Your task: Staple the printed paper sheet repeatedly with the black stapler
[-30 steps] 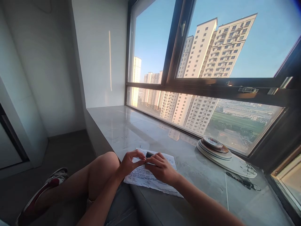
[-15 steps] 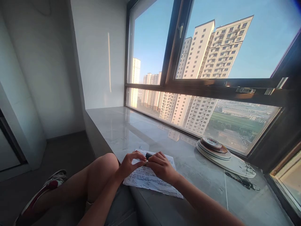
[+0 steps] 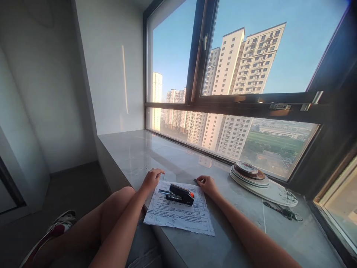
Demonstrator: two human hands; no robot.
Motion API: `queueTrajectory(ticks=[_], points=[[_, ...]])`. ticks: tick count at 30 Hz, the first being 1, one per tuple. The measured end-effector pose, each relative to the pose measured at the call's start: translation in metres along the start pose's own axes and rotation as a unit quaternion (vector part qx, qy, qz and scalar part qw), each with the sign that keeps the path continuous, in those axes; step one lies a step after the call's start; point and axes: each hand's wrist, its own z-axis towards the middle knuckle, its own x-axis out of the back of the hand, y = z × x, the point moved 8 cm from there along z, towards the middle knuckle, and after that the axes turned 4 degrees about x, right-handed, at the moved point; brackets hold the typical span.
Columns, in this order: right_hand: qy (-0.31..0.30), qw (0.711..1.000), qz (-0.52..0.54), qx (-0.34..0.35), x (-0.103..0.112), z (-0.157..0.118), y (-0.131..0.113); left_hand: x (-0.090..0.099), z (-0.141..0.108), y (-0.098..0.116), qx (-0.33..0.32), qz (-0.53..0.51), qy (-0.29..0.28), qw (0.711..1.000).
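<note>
Black stapler (image 3: 181, 194) lies on a printed sheet (image 3: 178, 217), lower centre of the frame, touched by neither hand. Orange-red patch at its right end; a thin metal part (image 3: 164, 192) sticks out at the left end.

Sheet lies flat on a grey, glossy ledge (image 3: 131, 150), its print in dense rows, loose pen-like marks along the lower left, bottom edge uneven.

Left hand (image 3: 153, 178): at the sheet's upper left corner, fingers partly stretched toward the frame's right, palm down. Whether it grips anything — cannot tell.

Right hand (image 3: 208, 185): just beyond the sheet's upper right corner, fingers curled, thumb and forefinger pinching a small dark piece (image 3: 195, 180) that juts out leftward. Too small to identify.

Right of centre, below the window (image 3: 192, 104): a stack of plates (image 3: 248, 173) on a pale oval board (image 3: 281, 195). Just below that, toward the right edge, a dark strap with a ring (image 3: 283, 211).

Lower left — bent knee (image 3: 122, 195), red-and-white shoe (image 3: 60, 227). Tall pale buildings (image 3: 242, 63) outside, upper right.
</note>
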Motion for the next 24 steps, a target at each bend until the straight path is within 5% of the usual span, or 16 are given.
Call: queueTrajectory(ticks=[6,11,15,18,24], points=[[-0.012,0.999,0.015,0.044,-0.005,0.004,-0.008,-0.032,-0.01,-0.018,0.011,0.05,-0.117,0.992],[0.055,0.993,0.062,0.09,0.012,-0.011,-0.045,-0.024,-0.009,-0.017,0.022,0.046,-0.094,0.994],[-0.077,0.97,0.113,0.201,-0.019,-0.027,-0.092,-0.017,-0.009,-0.02,0.048,0.064,-0.056,0.995],[-0.123,0.967,0.104,0.199,-0.034,-0.03,-0.097,-0.015,-0.01,-0.023,0.069,0.09,-0.043,0.993],[-0.11,0.973,0.118,0.167,-0.029,-0.026,-0.089,-0.011,-0.01,-0.018,0.068,0.049,-0.023,0.996]])
